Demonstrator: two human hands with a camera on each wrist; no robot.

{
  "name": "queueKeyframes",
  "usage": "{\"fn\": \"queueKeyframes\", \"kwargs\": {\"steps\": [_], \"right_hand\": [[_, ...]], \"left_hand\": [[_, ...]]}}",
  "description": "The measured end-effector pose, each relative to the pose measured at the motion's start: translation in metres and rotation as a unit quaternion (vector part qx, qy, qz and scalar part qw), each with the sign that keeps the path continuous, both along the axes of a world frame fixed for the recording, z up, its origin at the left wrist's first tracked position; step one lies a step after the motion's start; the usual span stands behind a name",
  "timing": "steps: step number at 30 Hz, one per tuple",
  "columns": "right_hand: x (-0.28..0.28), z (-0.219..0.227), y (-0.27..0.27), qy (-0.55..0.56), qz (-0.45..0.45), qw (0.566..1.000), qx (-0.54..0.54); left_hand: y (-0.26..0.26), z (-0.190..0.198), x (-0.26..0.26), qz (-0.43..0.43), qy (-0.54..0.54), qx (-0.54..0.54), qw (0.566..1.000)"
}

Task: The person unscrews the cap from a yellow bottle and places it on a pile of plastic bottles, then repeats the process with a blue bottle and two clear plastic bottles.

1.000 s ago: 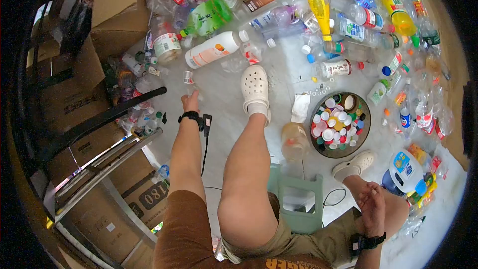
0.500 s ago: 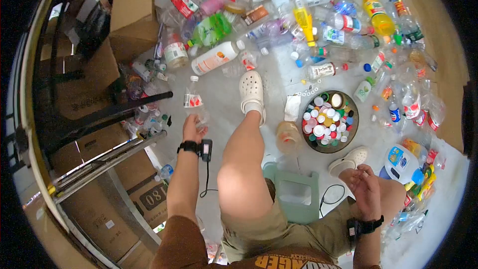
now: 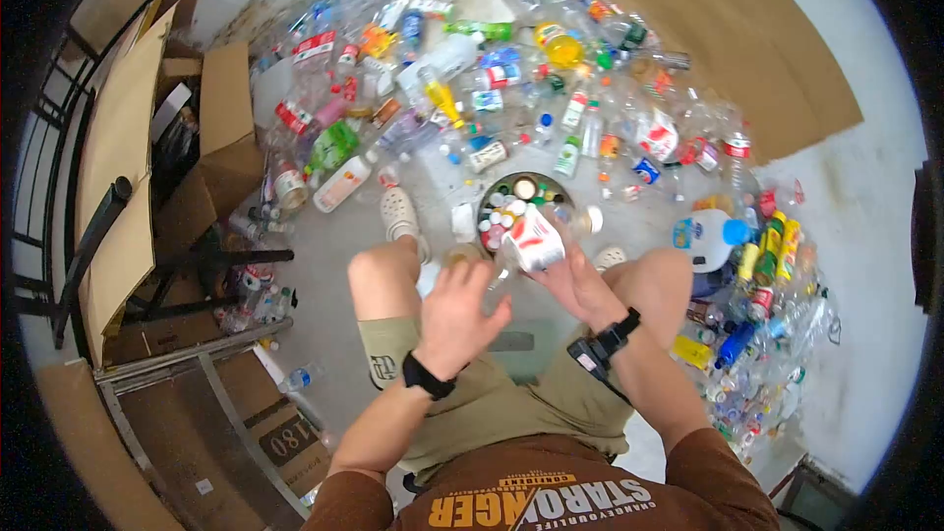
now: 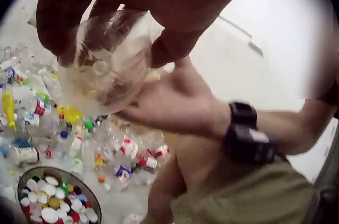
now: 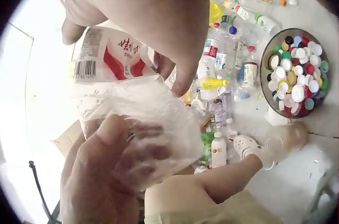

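A clear plastic bottle with a white and red label is held between both hands, in front of the body and above the floor. My left hand curls its fingers and thumb round the base end, which faces the camera in the left wrist view. Towards the other end, my right hand grips the bottle beside the label, seen from above in the right wrist view. The crumpled-looking clear wall shows the left fingers through it. A round tray holding many coloured caps stands on the floor beyond the hands.
A wide heap of plastic bottles spreads ahead and to the right. A large jug with a blue cap is at the right. Cardboard boxes and a metal frame line the left side. A green stool shows between the legs.
The left hand first reached to a bottle on the left floor, then lifted it and brought it to the middle. The right hand rose from the knee to the bottle. The head view swung right.
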State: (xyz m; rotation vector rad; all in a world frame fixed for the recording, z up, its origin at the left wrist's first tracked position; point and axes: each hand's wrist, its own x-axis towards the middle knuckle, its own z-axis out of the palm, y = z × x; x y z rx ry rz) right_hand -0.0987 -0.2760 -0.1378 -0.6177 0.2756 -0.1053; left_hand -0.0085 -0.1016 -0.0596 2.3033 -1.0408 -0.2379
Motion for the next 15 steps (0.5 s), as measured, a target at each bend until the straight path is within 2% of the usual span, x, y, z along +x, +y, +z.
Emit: {"fn": "queueKeyframes", "kwargs": {"steps": [1, 4, 7, 10, 13, 15], "right_hand": [[-0.001, 0.006, -0.003, -0.009, -0.030, 0.999, 0.025], [-0.011, 0.006, -0.009, 0.014, -0.006, 1.000, -0.011], [-0.017, 0.007, -0.010, 0.006, 0.010, 0.998, 0.056], [-0.021, 0.001, -0.007, 0.000, 0.005, 0.998, 0.066], [-0.024, 0.008, -0.004, 0.018, 0.002, 0.997, 0.077], [-0.026, 0.012, -0.005, 0.019, -0.006, 0.998, 0.065]], "left_hand": [[-0.008, -0.007, -0.017, -0.023, 0.009, 0.039, 0.999], [-0.018, -0.015, -0.045, -0.072, 0.014, 0.084, 0.994], [-0.025, -0.039, -0.056, 0.000, 0.165, -0.120, 0.979], [-0.032, -0.062, -0.051, -0.022, 0.330, -0.204, 0.921], [-0.043, -0.057, -0.048, -0.058, 0.363, -0.227, 0.902], [-0.048, -0.043, -0.049, -0.067, 0.349, -0.156, 0.922]]}}
